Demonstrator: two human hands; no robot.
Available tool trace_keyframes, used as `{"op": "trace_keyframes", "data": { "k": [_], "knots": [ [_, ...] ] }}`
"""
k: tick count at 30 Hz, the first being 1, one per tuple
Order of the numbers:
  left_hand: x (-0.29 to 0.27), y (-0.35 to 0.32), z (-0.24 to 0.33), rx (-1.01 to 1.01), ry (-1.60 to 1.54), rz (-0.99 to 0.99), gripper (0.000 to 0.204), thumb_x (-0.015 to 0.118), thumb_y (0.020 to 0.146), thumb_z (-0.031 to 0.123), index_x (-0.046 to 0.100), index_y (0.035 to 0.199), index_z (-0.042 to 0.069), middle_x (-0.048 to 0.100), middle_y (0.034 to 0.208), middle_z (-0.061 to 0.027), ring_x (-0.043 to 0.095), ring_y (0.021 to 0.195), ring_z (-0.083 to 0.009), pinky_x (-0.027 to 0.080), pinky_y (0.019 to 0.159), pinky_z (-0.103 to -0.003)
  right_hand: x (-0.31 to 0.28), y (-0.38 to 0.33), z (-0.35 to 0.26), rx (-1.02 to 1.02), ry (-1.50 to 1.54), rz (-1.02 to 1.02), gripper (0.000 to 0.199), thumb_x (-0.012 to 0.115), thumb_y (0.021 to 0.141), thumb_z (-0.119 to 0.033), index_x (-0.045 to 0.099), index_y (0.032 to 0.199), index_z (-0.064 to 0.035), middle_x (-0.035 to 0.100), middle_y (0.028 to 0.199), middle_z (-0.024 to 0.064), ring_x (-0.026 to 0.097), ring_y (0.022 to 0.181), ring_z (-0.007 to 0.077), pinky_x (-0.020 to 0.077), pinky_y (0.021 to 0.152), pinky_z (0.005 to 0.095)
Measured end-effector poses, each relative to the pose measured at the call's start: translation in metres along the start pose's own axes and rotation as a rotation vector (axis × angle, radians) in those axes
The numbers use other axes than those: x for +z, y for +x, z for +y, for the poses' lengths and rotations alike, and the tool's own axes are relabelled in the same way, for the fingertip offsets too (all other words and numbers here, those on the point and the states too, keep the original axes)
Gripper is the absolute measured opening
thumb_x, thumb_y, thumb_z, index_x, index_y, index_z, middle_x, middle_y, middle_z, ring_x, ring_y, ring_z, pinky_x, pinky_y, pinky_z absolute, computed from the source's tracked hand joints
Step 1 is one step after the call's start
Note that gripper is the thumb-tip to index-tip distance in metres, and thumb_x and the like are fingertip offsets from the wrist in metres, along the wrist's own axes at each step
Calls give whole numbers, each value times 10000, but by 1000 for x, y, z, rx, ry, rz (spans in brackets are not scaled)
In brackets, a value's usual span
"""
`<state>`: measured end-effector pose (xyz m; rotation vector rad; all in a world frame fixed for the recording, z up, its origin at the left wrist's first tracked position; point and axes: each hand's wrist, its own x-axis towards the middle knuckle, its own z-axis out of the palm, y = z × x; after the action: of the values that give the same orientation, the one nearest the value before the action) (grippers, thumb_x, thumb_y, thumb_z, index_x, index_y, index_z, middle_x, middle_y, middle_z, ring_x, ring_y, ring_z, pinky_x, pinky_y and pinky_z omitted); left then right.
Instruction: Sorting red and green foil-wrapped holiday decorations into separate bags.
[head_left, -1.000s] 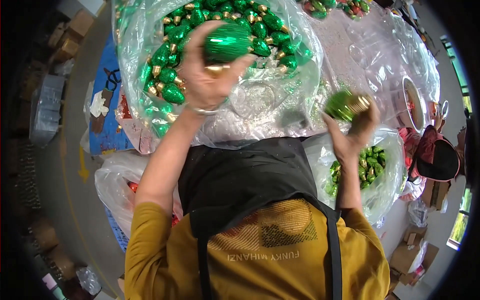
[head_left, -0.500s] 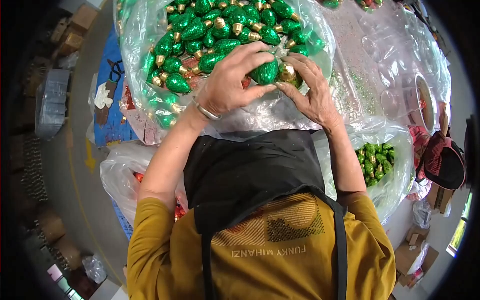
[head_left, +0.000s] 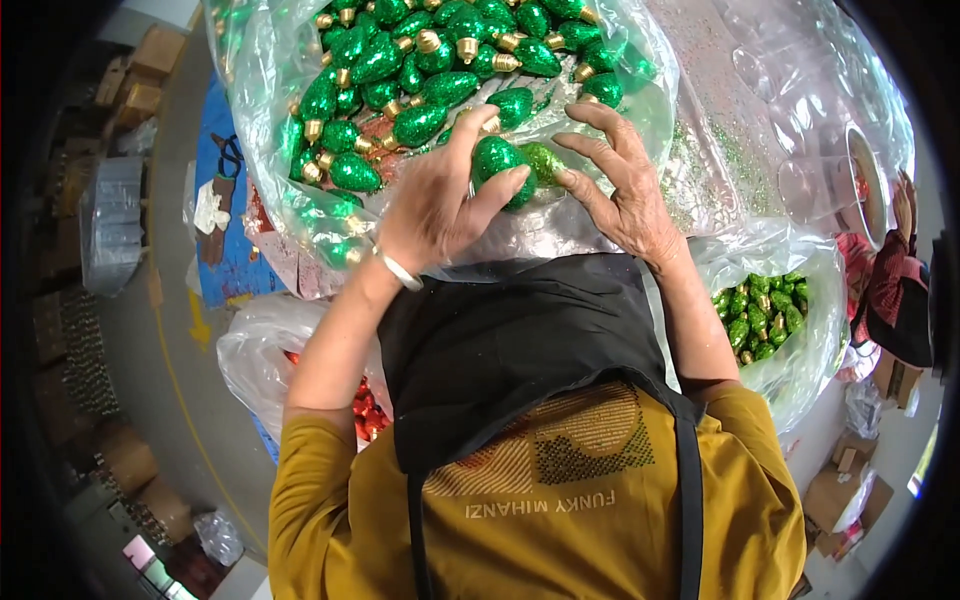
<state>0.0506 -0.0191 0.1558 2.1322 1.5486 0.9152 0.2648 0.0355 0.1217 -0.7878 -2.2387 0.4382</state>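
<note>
My left hand (head_left: 425,215) holds a dark green glitter bulb ornament (head_left: 503,170), its thumb and fingers closed around the bulb. Against that bulb's right side is a lighter green glitter ornament (head_left: 545,163). My right hand (head_left: 625,200) has this lighter one at its thumb and index fingertips, while its other fingers stretch forward. Just beyond both hands, a clear plastic bag (head_left: 265,150) lies open with many dark green bulb ornaments (head_left: 420,125) with gold screw-style caps in it. One loose bulb (head_left: 512,107) lies right ahead of my left fingers.
Near my right forearm, a plastic bag (head_left: 800,385) holds small light green ornaments (head_left: 757,315). Another bag (head_left: 245,345) by my left arm has red ornaments (head_left: 370,410). Scissors (head_left: 227,152) lie on blue sheeting at left. A clear tub (head_left: 825,190) and a person's hand (head_left: 905,205) are at right.
The two ornaments have shifted slightly left with my hands. The right one has turned, so its gold cap no longer faces up. My right fingers are more spread.
</note>
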Motion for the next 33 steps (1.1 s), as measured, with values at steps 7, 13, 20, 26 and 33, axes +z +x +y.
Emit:
{"op": "trace_keyframes", "data": {
  "k": [7, 13, 20, 26, 33],
  "knots": [
    [-16, -11, -2, 39, 156, -3, 388, 669, 814, 299, 588, 1101, 51, 614, 1065, -140, 589, 1000, -340, 465, 828, -409, -1, 1, -10, 15, 7, 43, 271, 669, 806, -187, 634, 1035, -48, 557, 1138, 155, 529, 1077, 329, 412, 924, 417],
    [1, -51, -29, 285, 368, 124, 238, 685, 789, 208, 617, 970, 70, 576, 1148, -120, 509, 1140, -365, 430, 897, -413, -34, 41, -32, 119, 242, -118, 221, 605, 855, -141, 625, 1030, -8, 642, 981, 143, 610, 947, 279, 465, 855, 343],
    [2, -53, -29, 339, 137, 180, 148, 668, 791, 117, 617, 919, 62, 576, 1136, -119, 501, 1160, -369, 427, 918, -420, -18, 93, -26, -115, 34, -988, 203, 536, 891, -128, 629, 1020, -1, 654, 873, 164, 620, 787, 272, 483, 726, 333],
    [7, -57, -46, 317, -97, 279, 130, 661, 778, 42, 631, 904, 51, 607, 1051, -124, 533, 1131, -350, 439, 909, -409, 51, 99, -4, -131, 64, -1460, 184, 569, 814, -67, 649, 977, -30, 645, 802, 118, 596, 726, 247, 459, 638, 347],
    [7, -60, -45, 300, -82, 264, 128, 656, 766, -12, 647, 887, 29, 633, 937, -103, 564, 1094, -318, 456, 884, -380, 62, 72, -6, -94, 211, -1438, 204, 656, 717, -55, 652, 921, -44, 626, 744, 88, 578, 704, 201, 438, 584, 348]
  ]
}}
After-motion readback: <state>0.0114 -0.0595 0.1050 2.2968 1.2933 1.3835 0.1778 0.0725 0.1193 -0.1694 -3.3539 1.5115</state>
